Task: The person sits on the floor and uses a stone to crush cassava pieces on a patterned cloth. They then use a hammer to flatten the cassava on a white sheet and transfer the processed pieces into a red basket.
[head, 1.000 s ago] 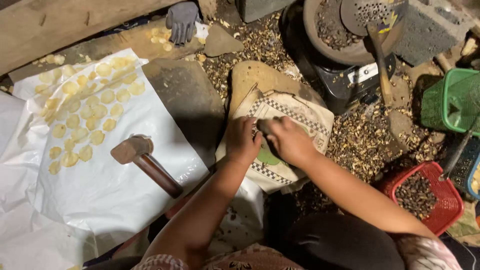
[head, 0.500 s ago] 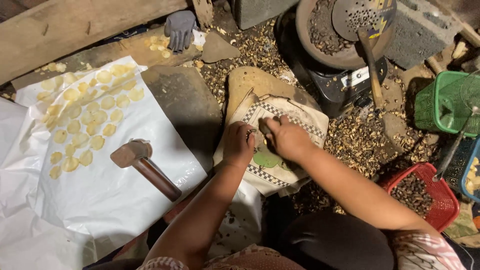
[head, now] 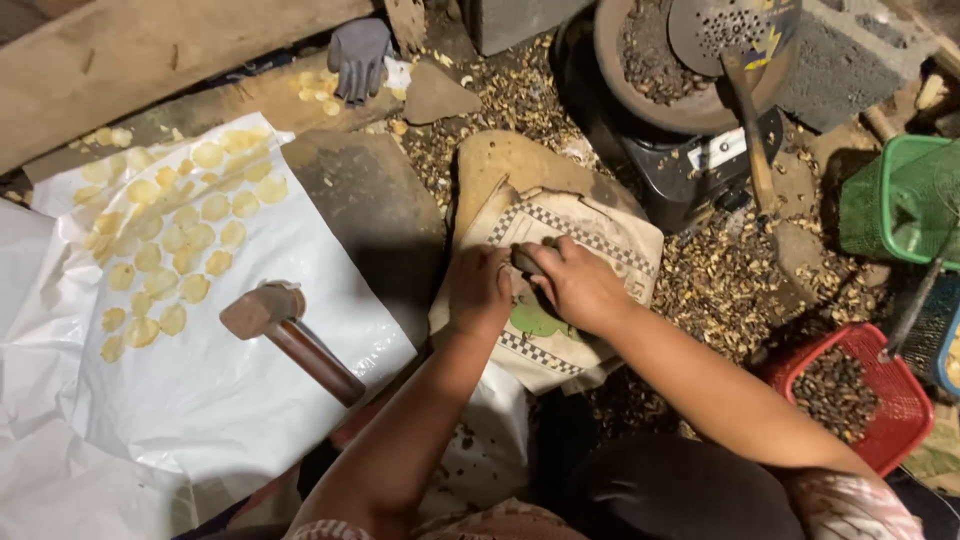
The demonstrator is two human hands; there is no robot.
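A crumpled white plastic sheet [head: 200, 400] covers the left of the ground, and rows of thin, round, pale yellow flattened chips [head: 170, 250] lie spread on its upper part. Just right of them a brown wooden-handled mallet with a blunt head [head: 285, 335] rests on the same sheet, its handle slanting down to the right. Above, a grey work glove [head: 360, 55] lies against a rough wooden plank [head: 150, 50]. A flat dark grey stone slab [head: 375, 215] sits at the sheet's right edge.

Next comes a beige woven sack with a black-and-white checked border and a green patch [head: 590, 240], laid over a rounded tan stone [head: 510, 165]. Both hands meet on this sack. The left hand [head: 478, 290] rests palm down with fingers curled toward a small dark object [head: 527, 260]; whether it grips the object cannot be told. The right hand [head: 580, 285] is closed around that small dark object, pressing it to the sack near its middle.

Brown husk litter [head: 730, 280] is scattered over the ground around the stone. Farther right stands a black stove carrying a round pan of dark kernels [head: 690, 100], with a perforated metal ladle [head: 735, 40] laid across it. A red plastic basket of dark kernels [head: 850, 395] sits at lower right, and a green plastic basket [head: 900, 200] above it.
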